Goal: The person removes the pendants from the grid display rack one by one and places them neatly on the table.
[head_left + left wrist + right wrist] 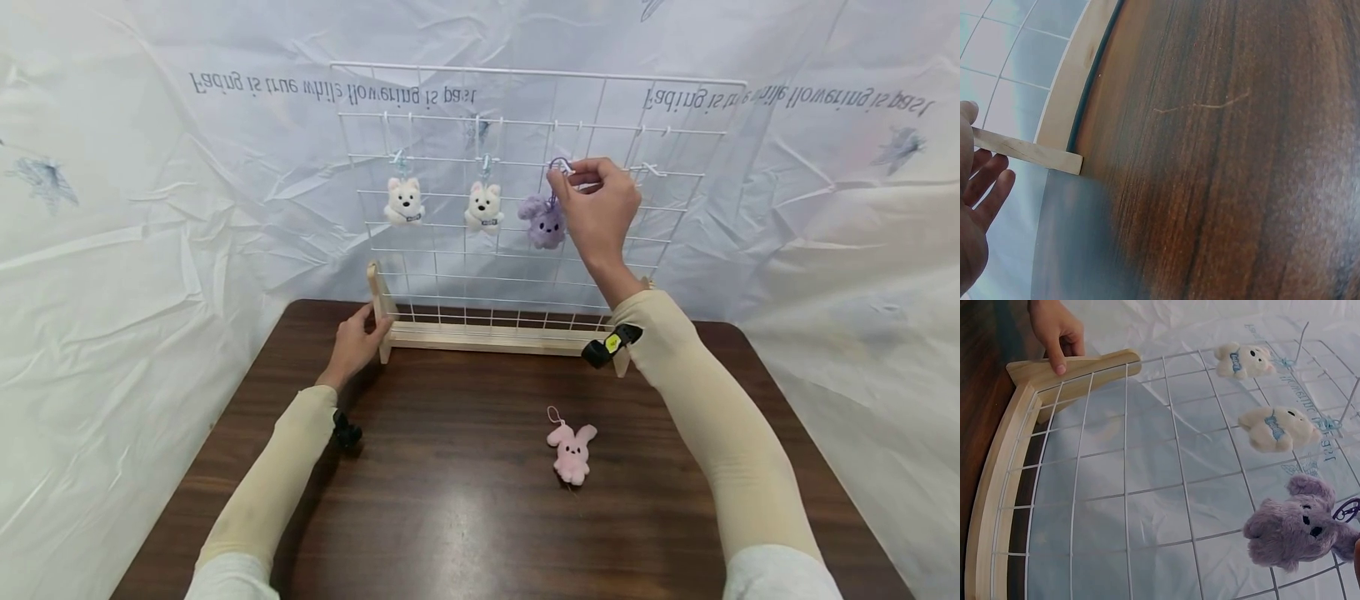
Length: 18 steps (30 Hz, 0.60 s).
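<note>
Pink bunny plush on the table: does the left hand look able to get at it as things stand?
Probably yes, once it lets go: the left hand grips the stand's wooden side piece, but nothing visible on the table between it and the pink bunny plush blocks the way.

R hand w/ purple plush at rack, L hand on stand, 1 pink plush on tbl
</note>
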Each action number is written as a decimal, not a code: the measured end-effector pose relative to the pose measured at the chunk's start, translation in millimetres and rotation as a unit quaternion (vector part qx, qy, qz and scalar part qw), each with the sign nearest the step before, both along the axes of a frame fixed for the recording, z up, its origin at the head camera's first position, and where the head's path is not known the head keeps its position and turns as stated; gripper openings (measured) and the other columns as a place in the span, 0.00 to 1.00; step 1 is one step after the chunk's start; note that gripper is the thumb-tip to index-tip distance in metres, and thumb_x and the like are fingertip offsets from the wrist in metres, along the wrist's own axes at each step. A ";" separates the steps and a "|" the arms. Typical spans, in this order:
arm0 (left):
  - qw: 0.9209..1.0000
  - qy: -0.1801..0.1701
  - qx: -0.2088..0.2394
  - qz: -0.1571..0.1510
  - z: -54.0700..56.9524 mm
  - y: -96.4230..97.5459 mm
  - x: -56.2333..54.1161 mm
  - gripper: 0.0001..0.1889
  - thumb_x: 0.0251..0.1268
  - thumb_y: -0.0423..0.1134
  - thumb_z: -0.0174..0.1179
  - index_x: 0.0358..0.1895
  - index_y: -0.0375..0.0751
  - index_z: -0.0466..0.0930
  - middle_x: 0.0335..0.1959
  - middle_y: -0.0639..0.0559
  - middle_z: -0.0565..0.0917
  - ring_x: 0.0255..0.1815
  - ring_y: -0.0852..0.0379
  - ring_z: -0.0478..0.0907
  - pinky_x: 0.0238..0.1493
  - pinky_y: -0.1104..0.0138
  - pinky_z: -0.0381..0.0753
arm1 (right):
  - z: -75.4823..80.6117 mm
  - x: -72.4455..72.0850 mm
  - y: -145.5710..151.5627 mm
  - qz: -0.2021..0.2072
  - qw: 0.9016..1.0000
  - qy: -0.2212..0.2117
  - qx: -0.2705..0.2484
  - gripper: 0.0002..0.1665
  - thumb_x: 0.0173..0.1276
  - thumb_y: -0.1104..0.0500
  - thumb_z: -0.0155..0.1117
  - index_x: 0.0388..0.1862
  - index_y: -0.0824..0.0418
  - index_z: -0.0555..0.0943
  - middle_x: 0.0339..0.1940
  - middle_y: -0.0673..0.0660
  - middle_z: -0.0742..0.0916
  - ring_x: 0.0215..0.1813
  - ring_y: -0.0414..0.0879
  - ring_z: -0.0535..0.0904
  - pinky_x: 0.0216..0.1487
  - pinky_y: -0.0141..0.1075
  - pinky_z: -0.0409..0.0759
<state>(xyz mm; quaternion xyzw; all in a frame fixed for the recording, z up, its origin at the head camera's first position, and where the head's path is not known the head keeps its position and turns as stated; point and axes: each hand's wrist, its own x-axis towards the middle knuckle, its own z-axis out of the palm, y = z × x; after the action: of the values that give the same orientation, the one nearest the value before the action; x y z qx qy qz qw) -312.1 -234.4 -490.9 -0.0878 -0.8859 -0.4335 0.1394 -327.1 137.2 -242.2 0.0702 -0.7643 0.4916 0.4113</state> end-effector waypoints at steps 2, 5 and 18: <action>1.000 0.000 0.000 -0.001 0.5 0.2 1.0 0.31 0.78 0.51 0.57 0.74 0.34 0.68 0.58 0.30 0.82 0.47 0.37 0.87 0.45 0.44 0.85 | 0.1 0.4 -1.2 0.001 1.000 -0.003 -0.001 0.21 0.61 0.47 0.78 0.40 0.63 0.88 0.34 0.57 0.90 0.32 0.37 0.83 0.36 0.26 0.78; 1.000 0.001 0.000 -0.001 1.0 0.3 1.9 0.32 0.78 0.52 0.57 0.75 0.34 0.67 0.57 0.29 0.82 0.47 0.37 0.87 0.45 0.44 0.85 | 0.4 1.4 -2.8 0.001 1.000 -0.003 0.000 0.21 0.61 0.47 0.78 0.40 0.63 0.88 0.34 0.57 0.90 0.32 0.37 0.83 0.35 0.25 0.77; 1.000 -0.003 0.006 -0.002 0.2 0.2 1.7 0.33 0.78 0.53 0.56 0.75 0.35 0.67 0.59 0.29 0.82 0.46 0.37 0.87 0.43 0.44 0.85 | -2.3 1.9 -4.4 0.012 1.000 0.004 0.000 0.21 0.61 0.48 0.77 0.39 0.64 0.87 0.32 0.57 0.89 0.32 0.38 0.82 0.35 0.26 0.77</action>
<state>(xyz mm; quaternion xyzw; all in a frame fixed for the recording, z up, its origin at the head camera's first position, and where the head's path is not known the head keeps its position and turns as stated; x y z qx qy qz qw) -310.4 -234.2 -490.7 -0.0874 -0.8834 -0.4398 0.1361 -325.2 132.8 -244.6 0.0814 -0.7620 0.4961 0.4082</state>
